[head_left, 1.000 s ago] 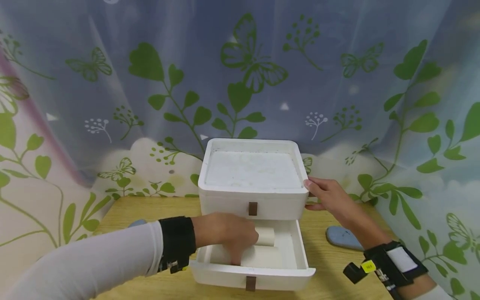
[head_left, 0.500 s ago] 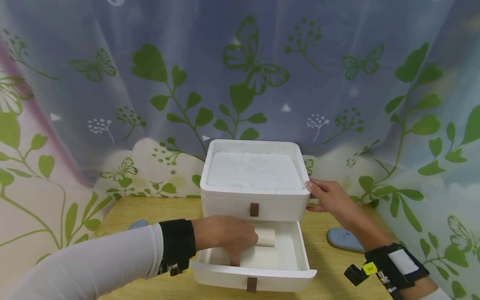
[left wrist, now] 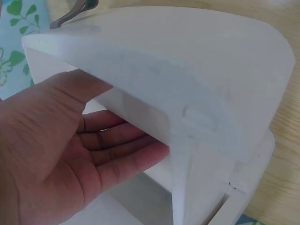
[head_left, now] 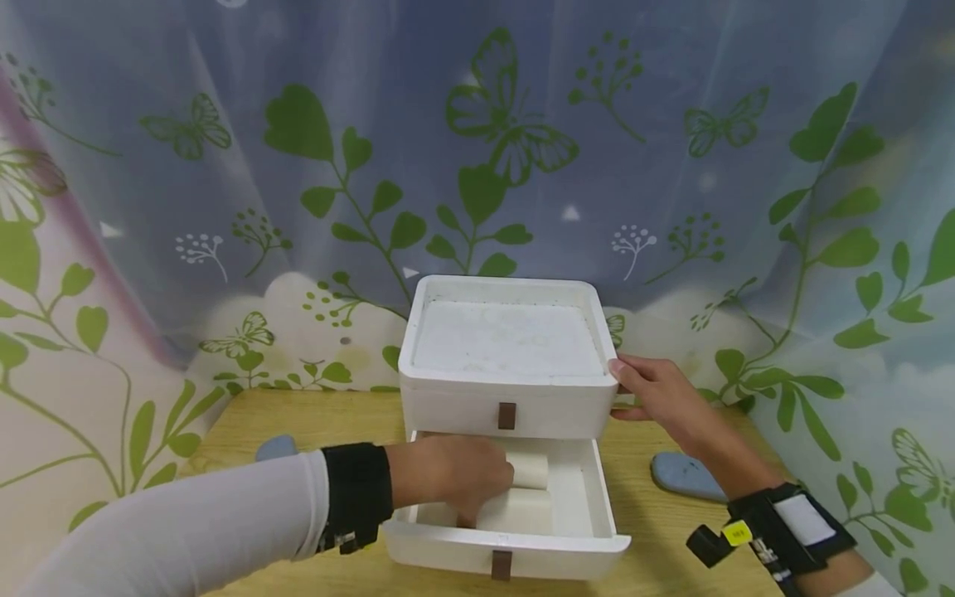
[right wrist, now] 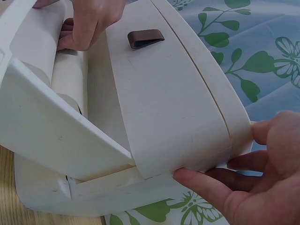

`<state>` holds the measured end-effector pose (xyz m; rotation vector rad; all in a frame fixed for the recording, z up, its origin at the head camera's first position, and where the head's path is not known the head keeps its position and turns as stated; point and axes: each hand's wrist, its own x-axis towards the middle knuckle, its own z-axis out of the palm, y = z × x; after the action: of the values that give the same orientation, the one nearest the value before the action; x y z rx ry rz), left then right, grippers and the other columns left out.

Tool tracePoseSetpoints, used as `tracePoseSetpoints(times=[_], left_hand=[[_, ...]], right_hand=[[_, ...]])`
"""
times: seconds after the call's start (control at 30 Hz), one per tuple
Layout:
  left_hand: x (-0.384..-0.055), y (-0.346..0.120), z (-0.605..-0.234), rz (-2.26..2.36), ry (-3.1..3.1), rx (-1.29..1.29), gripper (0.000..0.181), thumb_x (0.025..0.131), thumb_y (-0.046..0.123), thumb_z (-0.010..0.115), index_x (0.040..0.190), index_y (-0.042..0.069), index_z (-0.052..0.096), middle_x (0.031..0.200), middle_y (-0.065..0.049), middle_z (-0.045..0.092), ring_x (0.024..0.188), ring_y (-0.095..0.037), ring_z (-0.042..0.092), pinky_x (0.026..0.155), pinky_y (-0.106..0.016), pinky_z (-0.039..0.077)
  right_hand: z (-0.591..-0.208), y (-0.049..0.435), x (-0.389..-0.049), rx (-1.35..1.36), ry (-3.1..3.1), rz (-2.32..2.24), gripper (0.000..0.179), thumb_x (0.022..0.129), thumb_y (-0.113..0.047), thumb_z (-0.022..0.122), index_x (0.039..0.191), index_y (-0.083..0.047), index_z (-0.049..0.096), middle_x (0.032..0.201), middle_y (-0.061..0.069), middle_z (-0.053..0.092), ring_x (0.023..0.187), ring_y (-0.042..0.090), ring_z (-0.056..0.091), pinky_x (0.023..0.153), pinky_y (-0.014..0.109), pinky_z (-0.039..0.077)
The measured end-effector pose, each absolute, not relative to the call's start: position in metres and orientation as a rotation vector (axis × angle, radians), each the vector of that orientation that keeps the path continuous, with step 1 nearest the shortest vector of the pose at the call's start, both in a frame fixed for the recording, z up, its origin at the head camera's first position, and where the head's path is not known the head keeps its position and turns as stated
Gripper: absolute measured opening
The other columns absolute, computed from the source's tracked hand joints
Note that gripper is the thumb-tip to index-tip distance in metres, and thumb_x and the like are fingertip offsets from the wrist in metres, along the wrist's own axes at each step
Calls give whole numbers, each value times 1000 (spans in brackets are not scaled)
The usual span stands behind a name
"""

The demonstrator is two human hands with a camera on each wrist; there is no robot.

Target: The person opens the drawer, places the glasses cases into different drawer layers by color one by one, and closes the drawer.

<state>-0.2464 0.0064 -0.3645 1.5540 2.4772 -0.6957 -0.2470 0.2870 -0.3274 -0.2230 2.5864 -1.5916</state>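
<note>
A white two-drawer storage box (head_left: 511, 340) stands with its lower drawer (head_left: 597, 489) pulled out. Two cream-white rolls lie crosswise in that drawer, a front roll (head_left: 525, 512) and a back roll (head_left: 531, 470). My left hand (head_left: 462, 473) reaches in and grips the front roll, its fingers between the two rolls in the right wrist view; the thumb is mostly hidden. At the box's right side, my right hand (head_left: 660, 398) rests its thumb near the top rim and spreads its fingertips along the side wall (right wrist: 187, 159).
A brown pull tab (head_left: 507, 415) sits on the upper drawer, which is pushed in, and another tab (head_left: 501, 565) on the lower one. Blue-grey flat objects lie on the wooden table at right (head_left: 686, 476) and left (head_left: 276, 448). A patterned curtain (head_left: 358, 191) hangs behind.
The left hand has stayed in the lower drawer at the front roll with barely any movement. The right hand keeps its place on the box; the head view has shifted slightly.
</note>
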Motion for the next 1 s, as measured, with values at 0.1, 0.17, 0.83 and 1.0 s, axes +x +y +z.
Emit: tracePoseSetpoints(times=[0.1,0.17,0.83,1.0], left_hand=[[-246,6,-364,-736,2463,1552,36,79,43,90,102,21,72,90,9,70,73,-5,53,67,-20,52],[-246,6,-364,-757,2456,1540,39,79,45,90,105,22,72,93,9,71,75,-4,54,69,-20,52],[-232,-31,-331,2,2602,1556,24,99,29,73,113,10,74,104,1,76,90,-8,69,77,-18,54],[-216,-54,-333,464,2588,1586,27,103,25,67,124,9,72,116,-2,76,101,-8,72,86,-16,56]], right_hand=[[-327,286,-247,-228,2586,-1588,62,113,-35,44,160,3,32,156,31,45,138,45,53,96,42,61],[-326,286,-247,-234,2588,-1584,62,113,-35,44,160,3,32,156,31,45,138,45,54,96,42,61],[-328,286,-246,-238,2596,-1583,65,112,-37,43,161,3,29,157,32,43,139,45,52,97,41,60],[-329,285,-246,-243,2596,-1588,65,113,-37,43,161,3,29,157,31,43,138,45,53,96,41,61]])
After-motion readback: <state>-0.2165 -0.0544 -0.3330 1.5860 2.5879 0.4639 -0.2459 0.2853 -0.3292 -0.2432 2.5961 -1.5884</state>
